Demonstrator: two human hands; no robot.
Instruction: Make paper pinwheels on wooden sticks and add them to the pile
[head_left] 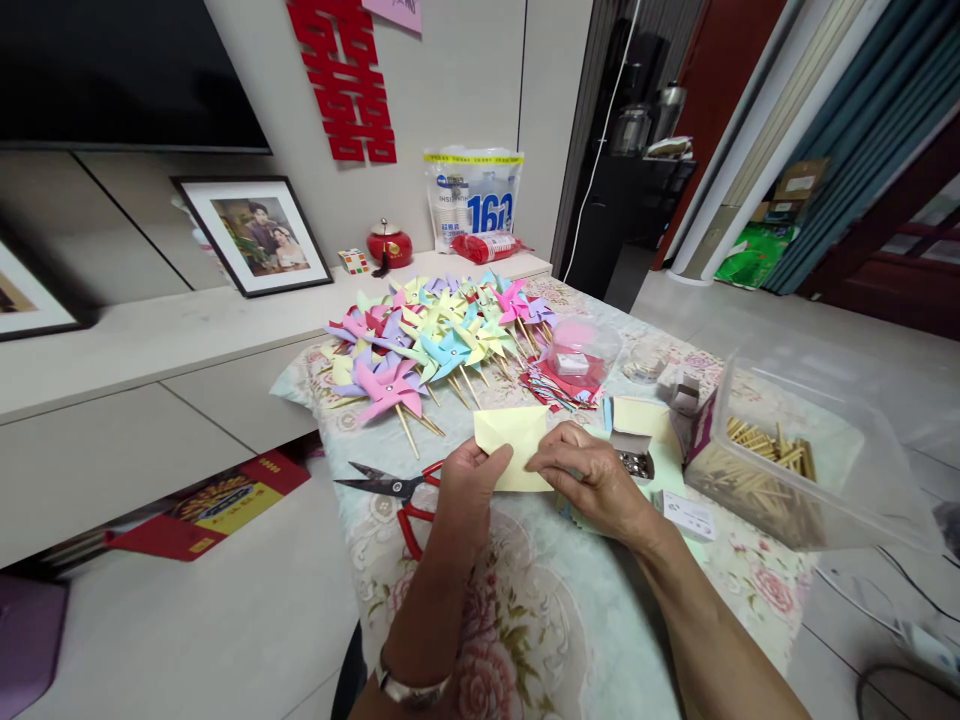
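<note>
A pale yellow square of paper (517, 428) with crease lines is held above the table. My left hand (471, 482) grips its left side, thumb on top. At the right side, my right hand (589, 468) is closed with its fingertips pinched at the paper; whether something small is between them is hidden. Scissors with red handles (397, 486) lie with blades parted, just left of my left hand. Close beyond my right hand is an opened small box of shiny metal fasteners (636, 464). Many paper pinwheels on sticks (450, 350) are heaped behind the paper.
A clear plastic bin (750, 480) holds wooden sticks (772, 450) at the right. Nearby are a small white box (685, 515), cut paper scraps (559, 385) and a pink plastic bag (577, 345). Flowered cloth covers the table (517, 610). A white cabinet (225, 340) stands behind.
</note>
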